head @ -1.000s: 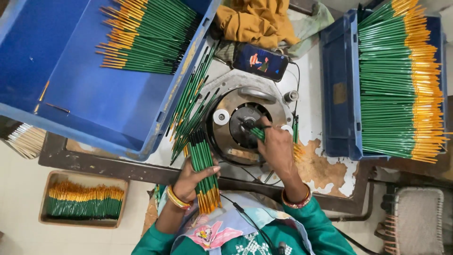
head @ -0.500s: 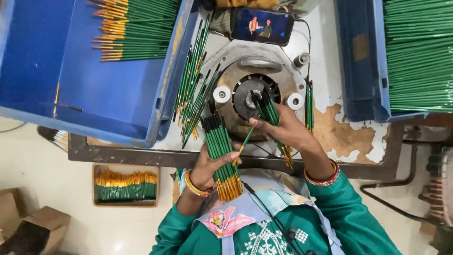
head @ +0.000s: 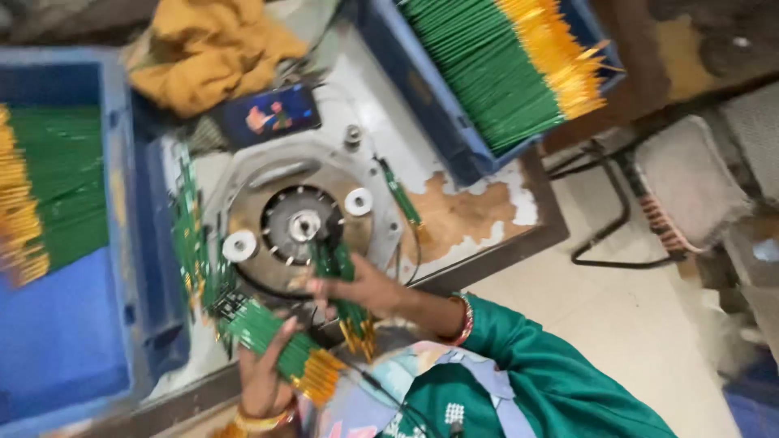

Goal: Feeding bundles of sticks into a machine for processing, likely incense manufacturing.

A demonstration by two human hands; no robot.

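Head view: left hand [head: 264, 369] clamps pencil bundle [head: 280, 347]; right hand [head: 353, 285] grips pencils [head: 345, 296] beside it.

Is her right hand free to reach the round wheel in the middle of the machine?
Probably yes: the right hand sits right at the wheel edge with nothing between them, though its fingers already hold a few green pencils.

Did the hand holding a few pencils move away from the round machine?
Yes. The right hand was up at the machine's hub; now it sits lower, at the disc's near edge, toward the person.
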